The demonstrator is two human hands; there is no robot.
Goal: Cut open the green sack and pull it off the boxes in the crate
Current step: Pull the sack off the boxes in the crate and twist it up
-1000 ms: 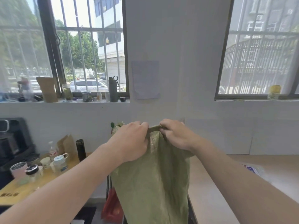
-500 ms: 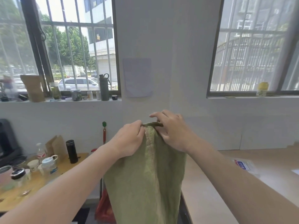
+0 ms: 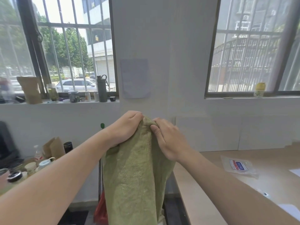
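The green sack (image 3: 134, 176) hangs down limp in front of me, held up at chest height before the white wall. My left hand (image 3: 125, 129) is closed on its top edge from the left. My right hand (image 3: 167, 138) pinches the same bunched top edge from the right, thumb pressed into the fabric. The two hands almost touch. The sack's lower end runs out of the bottom of the frame. The crate and the boxes are out of view.
A light wooden table (image 3: 203, 184) reaches along the right with a clear plastic packet (image 3: 238, 165) on it. At the left a desk holds cups and jars (image 3: 30, 168). A dark bottle (image 3: 102, 89) stands on the windowsill. Something red (image 3: 100, 210) sits behind the sack.
My hands have come closer together on the sack's top, bunching the edge. My right hand's fingers went from spread to pinching. The view shifted a little.
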